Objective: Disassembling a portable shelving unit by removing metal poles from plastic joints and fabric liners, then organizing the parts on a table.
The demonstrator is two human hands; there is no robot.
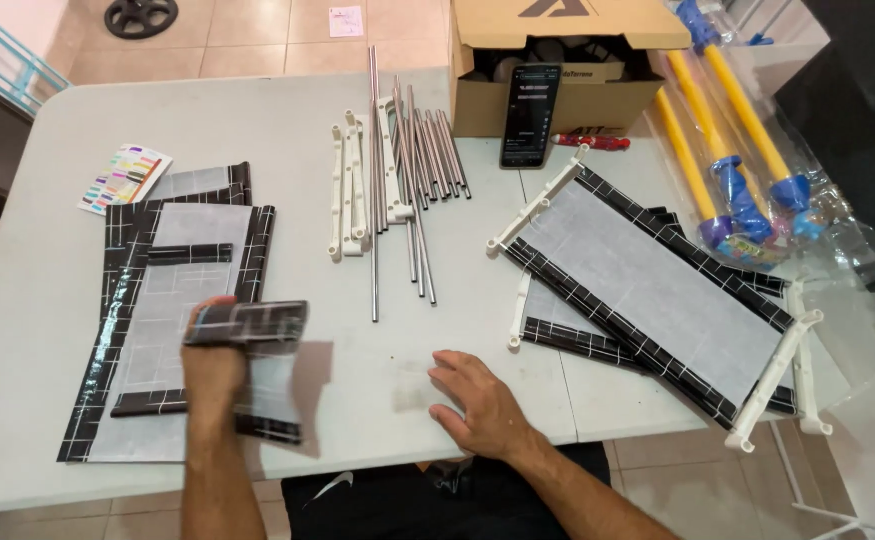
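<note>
My left hand (212,365) grips a grey fabric panel with black grid-patterned edges (267,360) and lifts it off a stack of similar fabric panels (172,300) lying at the table's left. The held panel is blurred. Flat on the white table (47,330), my right hand (477,405) rests with fingers spread and holds nothing. To its right lie two assembled fabric shelves with white plastic end rails (647,290), one overlapping the other.
A bundle of metal rods (412,170) and white plastic rails (352,185) lies mid-table. A phone (529,115) leans on an open cardboard box (557,60). A colourful leaflet (124,178) sits far left. Yellow and blue toys in plastic wrap (737,150) lie at right.
</note>
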